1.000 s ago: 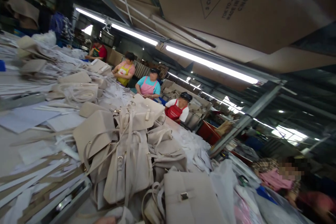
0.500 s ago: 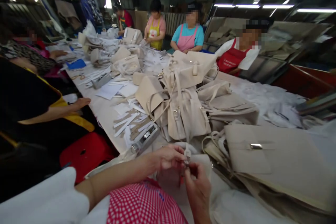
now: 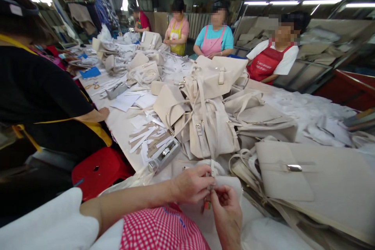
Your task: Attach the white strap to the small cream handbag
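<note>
At the table's near edge, my left hand (image 3: 193,183) and my right hand (image 3: 227,211) meet at the buckled end of a bag strap (image 3: 213,168). The fingers of both are closed in a pinch on it, and they cover most of the buckle. This strap belongs to a beige handbag (image 3: 230,183) lying just beyond my fingers, partly hidden by them. Below my left fingertips shows a small red and green thing (image 3: 207,204), too small to name.
Beige handbags (image 3: 212,133) are heaped ahead, and a large bag with a metal clasp (image 3: 293,168) lies at right. A tape dispenser (image 3: 165,156) and paper strips (image 3: 146,138) are at left. A co-worker in black (image 3: 43,86) stands beside a red stool (image 3: 99,170); others work across the table.
My left hand has turned over the strap, so its back shows more and the buckle is covered. My view has shifted slightly left. The co-worker in black has moved further into view.
</note>
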Tool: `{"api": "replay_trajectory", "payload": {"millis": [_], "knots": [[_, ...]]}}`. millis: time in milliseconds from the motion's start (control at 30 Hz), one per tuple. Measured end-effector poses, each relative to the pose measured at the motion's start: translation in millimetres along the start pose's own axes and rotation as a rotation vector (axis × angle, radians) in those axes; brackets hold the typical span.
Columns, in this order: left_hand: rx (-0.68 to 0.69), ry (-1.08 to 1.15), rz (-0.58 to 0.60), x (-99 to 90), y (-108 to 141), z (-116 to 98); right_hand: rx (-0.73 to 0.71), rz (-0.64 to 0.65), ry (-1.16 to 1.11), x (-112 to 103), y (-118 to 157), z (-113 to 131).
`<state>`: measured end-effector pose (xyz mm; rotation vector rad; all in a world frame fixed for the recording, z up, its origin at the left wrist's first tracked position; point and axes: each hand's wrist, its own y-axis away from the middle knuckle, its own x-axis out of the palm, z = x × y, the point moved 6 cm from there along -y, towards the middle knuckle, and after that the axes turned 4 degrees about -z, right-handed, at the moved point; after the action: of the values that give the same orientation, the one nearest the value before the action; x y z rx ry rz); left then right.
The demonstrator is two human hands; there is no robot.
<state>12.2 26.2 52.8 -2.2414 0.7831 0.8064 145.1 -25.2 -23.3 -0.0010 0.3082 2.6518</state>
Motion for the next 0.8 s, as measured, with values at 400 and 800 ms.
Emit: {"api": "replay_trajectory", "payload": {"millis": [400, 800], "knots": [[0.190, -0.281, 0.080, 11.9, -2, 11, -0.054, 0.036, 0.078, 2, 1, 4], [0.043, -0.328, 0.104, 15.2, -5, 16, -0.182, 0.035, 0.316, 3, 2, 6]]}}
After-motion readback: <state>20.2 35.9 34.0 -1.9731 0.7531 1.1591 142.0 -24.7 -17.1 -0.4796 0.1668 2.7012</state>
